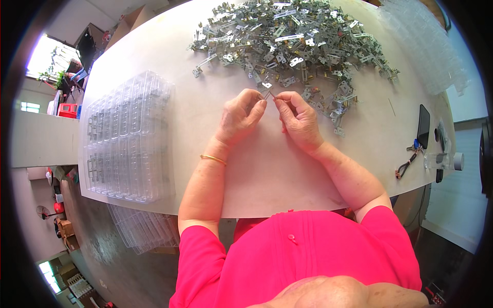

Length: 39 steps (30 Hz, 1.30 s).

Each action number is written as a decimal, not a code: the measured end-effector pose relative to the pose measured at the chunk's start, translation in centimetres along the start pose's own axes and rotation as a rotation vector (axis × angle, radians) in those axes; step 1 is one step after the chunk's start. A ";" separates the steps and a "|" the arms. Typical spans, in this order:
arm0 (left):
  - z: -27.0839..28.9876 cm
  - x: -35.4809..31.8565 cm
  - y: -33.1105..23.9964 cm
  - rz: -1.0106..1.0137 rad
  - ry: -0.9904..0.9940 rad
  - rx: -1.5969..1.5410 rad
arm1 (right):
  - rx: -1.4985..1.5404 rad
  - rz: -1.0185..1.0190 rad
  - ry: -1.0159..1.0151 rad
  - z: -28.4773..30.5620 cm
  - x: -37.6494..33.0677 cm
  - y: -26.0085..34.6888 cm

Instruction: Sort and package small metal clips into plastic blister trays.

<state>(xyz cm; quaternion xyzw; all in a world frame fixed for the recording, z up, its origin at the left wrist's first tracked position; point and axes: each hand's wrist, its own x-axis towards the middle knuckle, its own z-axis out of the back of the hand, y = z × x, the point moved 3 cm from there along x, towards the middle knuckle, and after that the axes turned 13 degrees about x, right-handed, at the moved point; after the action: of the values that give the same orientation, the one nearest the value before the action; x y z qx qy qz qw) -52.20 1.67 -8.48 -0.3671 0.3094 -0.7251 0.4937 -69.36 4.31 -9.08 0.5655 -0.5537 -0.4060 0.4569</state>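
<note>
Over the middle of the table, my left hand and my right hand come close together, fingertips nearly meeting. Each is closed in a pinch on a small metal bracket, whose shiny tip pokes out past the fingers. Thumbs and fingers cover much of it, so its full shape is hidden. Just beyond my hands lies a large heap of small metal brackets, silvery with some brass-coloured bits. A loose strand of the heap trails down beside my right hand.
Clear plastic blister trays, holding rows of metal parts, stand on the table's left. More clear trays are stacked at the far right. A phone, keys and a clear bottle lie near the right edge.
</note>
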 end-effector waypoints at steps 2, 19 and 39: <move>0.2 0.0 -0.6 -0.074 -0.052 0.149 | -0.115 0.099 0.032 0.0 0.0 0.0; 2.7 0.4 0.3 0.095 -0.375 0.148 | -0.149 0.099 0.036 0.3 0.2 -0.3; 5.1 0.8 4.9 0.286 -0.360 0.516 | -0.194 0.084 0.081 -0.3 0.3 -0.3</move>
<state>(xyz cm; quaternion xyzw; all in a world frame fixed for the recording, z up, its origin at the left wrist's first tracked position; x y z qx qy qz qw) -45.74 -1.10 -9.53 -0.3054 0.0721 -0.6265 0.7134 -68.93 4.02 -9.26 0.5108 -0.5161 -0.4151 0.5481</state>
